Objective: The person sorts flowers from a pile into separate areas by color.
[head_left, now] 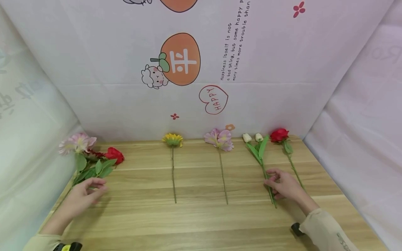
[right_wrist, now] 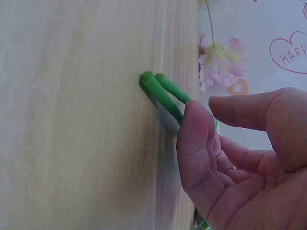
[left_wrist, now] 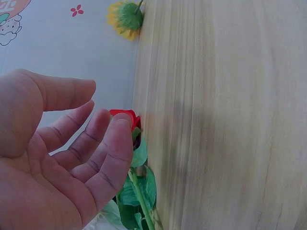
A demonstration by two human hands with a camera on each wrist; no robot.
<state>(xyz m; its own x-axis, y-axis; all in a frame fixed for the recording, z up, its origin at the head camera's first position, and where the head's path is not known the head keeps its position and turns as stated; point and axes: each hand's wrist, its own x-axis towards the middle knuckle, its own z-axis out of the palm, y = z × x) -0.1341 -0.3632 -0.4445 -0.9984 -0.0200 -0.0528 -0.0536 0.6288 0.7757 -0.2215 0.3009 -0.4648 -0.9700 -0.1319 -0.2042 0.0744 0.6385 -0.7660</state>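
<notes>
My left hand (head_left: 94, 190) hovers with relaxed fingers and holds nothing, just short of a bunch at the table's left: a pink flower (head_left: 76, 143), a red rose (head_left: 114, 154) and green leaves (head_left: 94, 169). In the left wrist view the hand (left_wrist: 96, 110) is open, with the red rose (left_wrist: 125, 115) behind its fingertips. My right hand (head_left: 274, 179) lies over the stems of two white tulips (head_left: 252, 137). In the right wrist view its fingers (right_wrist: 194, 124) touch the green stems (right_wrist: 163, 91), with the thumb apart from them.
On the wooden table (head_left: 201, 216) lie a sunflower (head_left: 172, 139), a pink flower (head_left: 218, 138) and a second red rose (head_left: 279, 135), stems towards me. A printed white backdrop (head_left: 188, 69) closes the back and both sides.
</notes>
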